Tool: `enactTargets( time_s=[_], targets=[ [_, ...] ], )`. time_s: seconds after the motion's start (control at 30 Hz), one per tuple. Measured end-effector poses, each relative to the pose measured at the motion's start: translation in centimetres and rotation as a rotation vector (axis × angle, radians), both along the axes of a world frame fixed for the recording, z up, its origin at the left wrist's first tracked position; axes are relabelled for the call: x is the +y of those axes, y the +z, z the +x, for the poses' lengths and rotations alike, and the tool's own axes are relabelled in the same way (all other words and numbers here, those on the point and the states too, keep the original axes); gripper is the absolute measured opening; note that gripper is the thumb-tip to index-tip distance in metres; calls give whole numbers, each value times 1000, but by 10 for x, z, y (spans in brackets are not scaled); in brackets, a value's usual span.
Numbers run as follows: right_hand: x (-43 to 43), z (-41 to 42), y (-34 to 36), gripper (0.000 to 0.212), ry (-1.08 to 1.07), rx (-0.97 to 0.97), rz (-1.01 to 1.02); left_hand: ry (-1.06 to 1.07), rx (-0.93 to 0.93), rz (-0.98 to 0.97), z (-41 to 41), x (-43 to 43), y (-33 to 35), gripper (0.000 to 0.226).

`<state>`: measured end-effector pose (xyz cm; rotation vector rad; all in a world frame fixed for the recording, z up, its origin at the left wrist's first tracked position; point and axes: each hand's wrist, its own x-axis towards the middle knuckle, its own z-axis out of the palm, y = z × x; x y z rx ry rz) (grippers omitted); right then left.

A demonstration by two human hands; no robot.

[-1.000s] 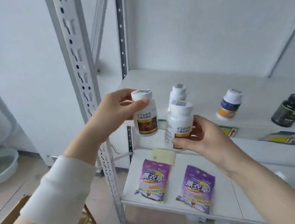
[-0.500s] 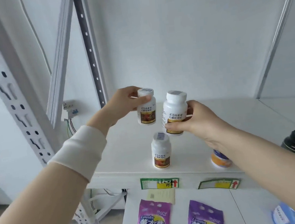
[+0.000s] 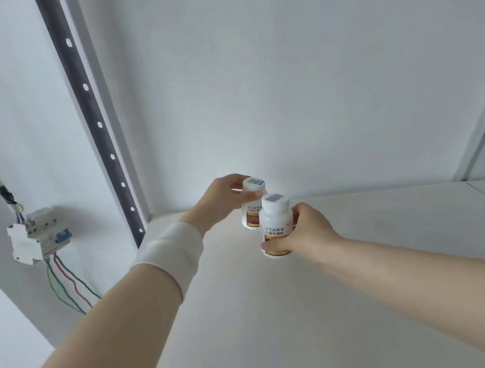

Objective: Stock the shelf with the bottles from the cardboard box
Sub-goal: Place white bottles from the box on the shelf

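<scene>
The white shelf point(image 3: 366, 275) fills the lower half of the frame. At the center, above it, the left hand point(image 3: 222, 199) pinches the rear bottle point(image 3: 250, 215) at its cap. The right hand point(image 3: 309, 233) wraps the front bottle point(image 3: 276, 225). Both bottles are upright, just beside each other.

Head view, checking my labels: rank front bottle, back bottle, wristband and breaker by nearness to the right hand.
1. Front bottle: held in the right hand.
2. Back bottle: just behind, left.
3. Wristband: further left.
4. Breaker: far left wall.
</scene>
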<state>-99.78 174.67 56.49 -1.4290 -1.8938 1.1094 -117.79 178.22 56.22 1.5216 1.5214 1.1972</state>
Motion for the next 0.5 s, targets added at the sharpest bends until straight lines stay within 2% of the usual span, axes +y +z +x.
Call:
enactTargets(
  time_s=[0.5],
  targets=[
    [40, -18, -29, 57, -30, 6, 48, -24, 33, 13, 4, 41, -12, 23]
  ],
)
